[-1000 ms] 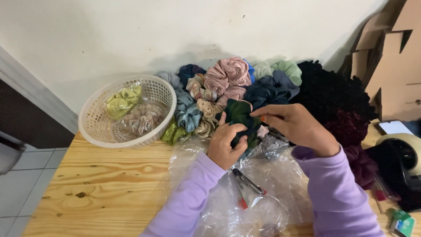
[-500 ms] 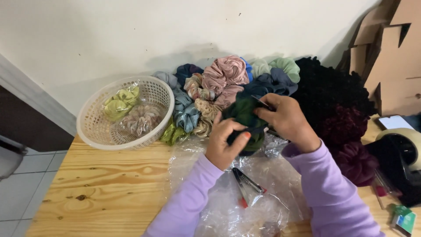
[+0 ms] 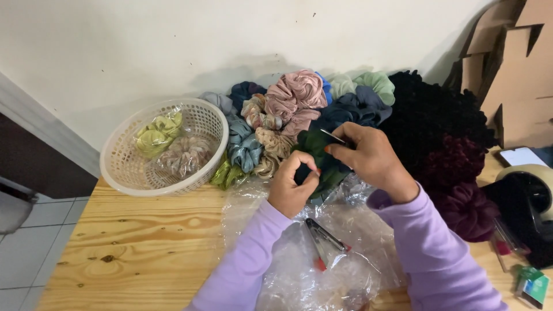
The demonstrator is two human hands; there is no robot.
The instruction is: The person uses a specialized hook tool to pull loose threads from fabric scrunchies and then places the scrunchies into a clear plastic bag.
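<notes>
Below me, the pine table [image 3: 144, 253] carries a heap of scrunchies [image 3: 322, 109] against the wall and a white basket [image 3: 124, 167] holding bagged ones; clear plastic bags [image 3: 299, 270] lie under my wrists, small snips [image 3: 325, 242] resting on them. My left hand [image 3: 291, 187] is curled shut on the dark green scrunchie [image 3: 319, 152] above the bags; my right hand [image 3: 371, 158] pinches its top edge, fingertips closed.
</notes>
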